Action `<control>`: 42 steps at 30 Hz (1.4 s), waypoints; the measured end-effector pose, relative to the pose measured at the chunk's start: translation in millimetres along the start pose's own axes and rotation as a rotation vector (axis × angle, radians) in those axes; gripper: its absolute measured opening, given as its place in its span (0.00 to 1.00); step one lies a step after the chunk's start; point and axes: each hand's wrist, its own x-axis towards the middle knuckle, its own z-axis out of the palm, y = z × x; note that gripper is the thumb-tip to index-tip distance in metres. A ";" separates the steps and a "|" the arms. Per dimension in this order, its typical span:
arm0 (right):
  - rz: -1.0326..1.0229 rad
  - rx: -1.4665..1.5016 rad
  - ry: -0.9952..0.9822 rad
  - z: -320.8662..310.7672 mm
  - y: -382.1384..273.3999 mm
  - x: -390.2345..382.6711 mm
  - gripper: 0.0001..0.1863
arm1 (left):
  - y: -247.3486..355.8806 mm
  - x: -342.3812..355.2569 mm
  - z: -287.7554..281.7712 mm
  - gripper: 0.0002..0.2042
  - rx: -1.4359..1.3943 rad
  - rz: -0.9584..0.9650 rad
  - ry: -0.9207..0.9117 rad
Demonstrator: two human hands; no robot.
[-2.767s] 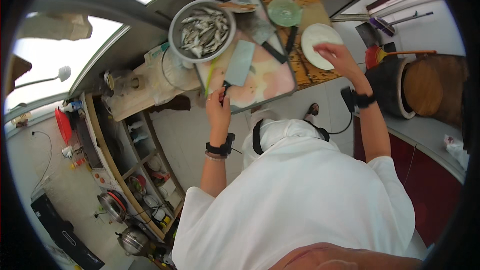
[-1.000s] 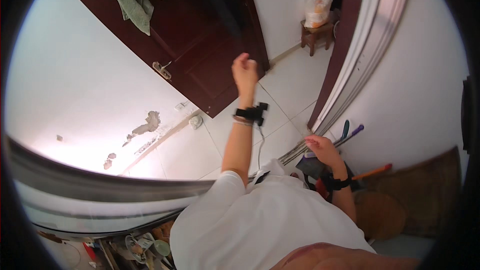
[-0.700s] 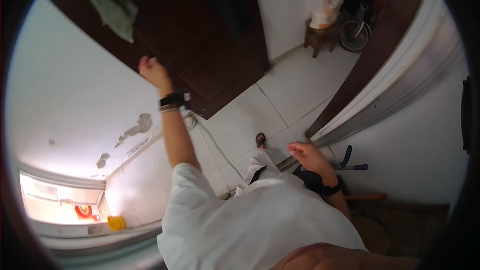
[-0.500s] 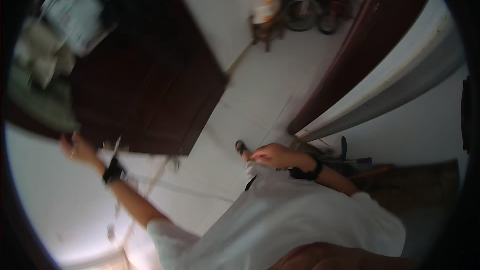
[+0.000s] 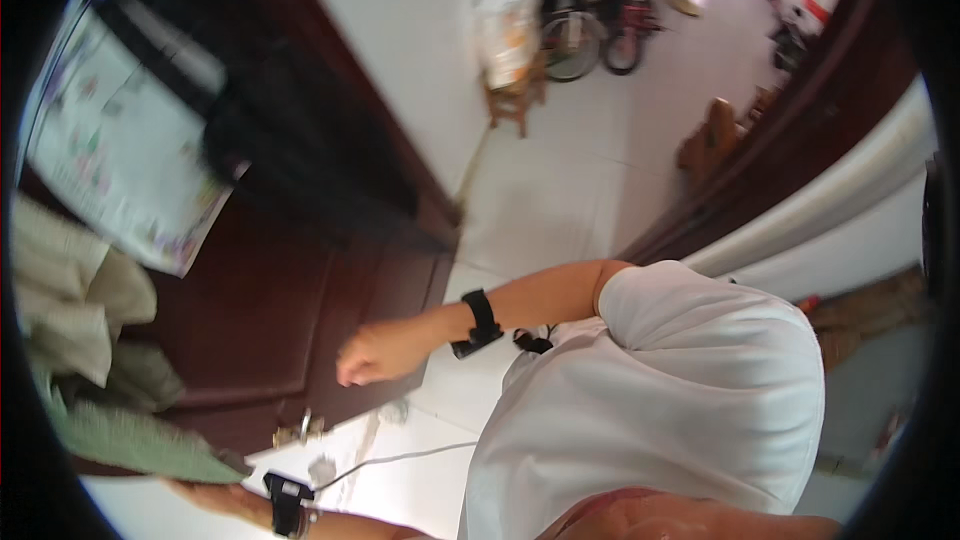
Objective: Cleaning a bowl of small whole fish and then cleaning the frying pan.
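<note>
My left hand (image 5: 205,496) is at the lower left, at the bottom edge of a hanging green cloth (image 5: 135,437). The cloth covers its fingers, so I cannot see whether they grip it. My right arm reaches across in front of my white shirt. In mid-air before a dark brown wooden door (image 5: 270,315), my right hand (image 5: 385,352) is loosely closed, back of the hand showing, with nothing visible in it. A metal door handle (image 5: 300,430) lies below that hand. Each wrist wears a black strapped device.
Beige cloth (image 5: 75,290), a white flowered bag (image 5: 130,150) and black garments (image 5: 300,150) hang on the door. A grey cable (image 5: 410,457) runs from the left wrist. Beyond the doorway stand a wooden stool (image 5: 515,105) with a white bag on it and bicycles (image 5: 575,40).
My right hand has swung left from before my body to in front of the door. The view has shifted, and my left hand now sits lower, partly behind the green cloth.
</note>
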 end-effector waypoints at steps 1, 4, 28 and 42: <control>-0.092 0.014 0.068 -5.6 -7.4 29.4 0.08 | 7.1 -6.4 -3.6 0.15 0.030 0.007 0.021; -0.242 0.069 0.249 -18.9 -29.2 106.0 0.08 | 3.2 -16.8 0.6 0.14 0.109 0.051 -0.170; -0.561 1.675 -0.669 -64.5 -167.4 211.1 0.23 | 144.0 -98.2 152.6 0.45 -0.031 0.381 -0.580; -0.879 -0.015 0.055 -6.8 -223.5 222.8 0.25 | 147.6 -68.5 148.9 0.32 -0.151 0.367 -0.213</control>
